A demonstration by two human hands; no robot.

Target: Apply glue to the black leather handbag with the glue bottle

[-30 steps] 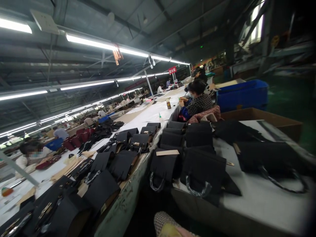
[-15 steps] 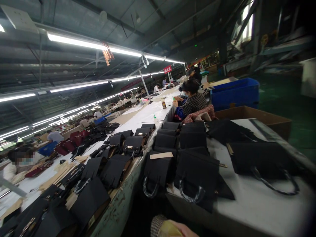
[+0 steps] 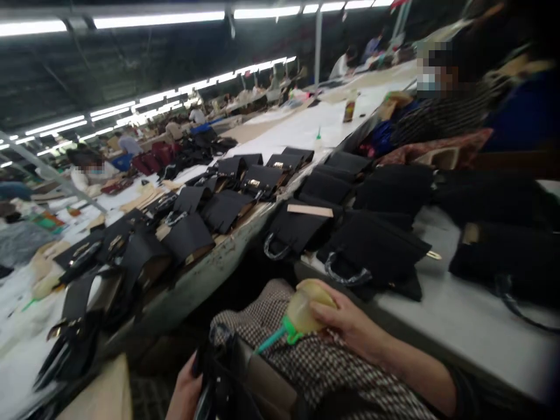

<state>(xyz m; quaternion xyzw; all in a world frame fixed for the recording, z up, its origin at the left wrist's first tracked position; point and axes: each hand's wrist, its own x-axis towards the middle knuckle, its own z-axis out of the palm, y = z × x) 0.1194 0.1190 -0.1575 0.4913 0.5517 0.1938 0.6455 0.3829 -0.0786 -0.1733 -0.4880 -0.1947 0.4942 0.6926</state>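
Your right hand [image 3: 350, 326] is wrapped around a yellowish squeeze bottle [image 3: 308, 306], thumb on top and fingers closed on its body. Its green nozzle [image 3: 273, 339] points left and down toward your left hand [image 3: 186, 392]. That hand sits lower and to the left, well apart from the right one. Its fingers are curled on the edge of a black bag [image 3: 227, 388] standing in your lap. The nozzle tip is just above the bag's top edge; I can't tell if they touch. Checked cloth [image 3: 262, 309] lies under both hands.

Past your right hand is a white table [image 3: 459, 332] with black handbags [image 3: 371, 251] lying flat, handles toward you. Up and left of your left hand is a long bench [image 3: 210, 274] covered in rows of black flap pieces [image 3: 188, 236], some with metal clasps. Far beyond the right hand, a seated person [image 3: 441, 111] in a checked top is at the bench. The frame is motion-blurred, so fine detail is unreliable.
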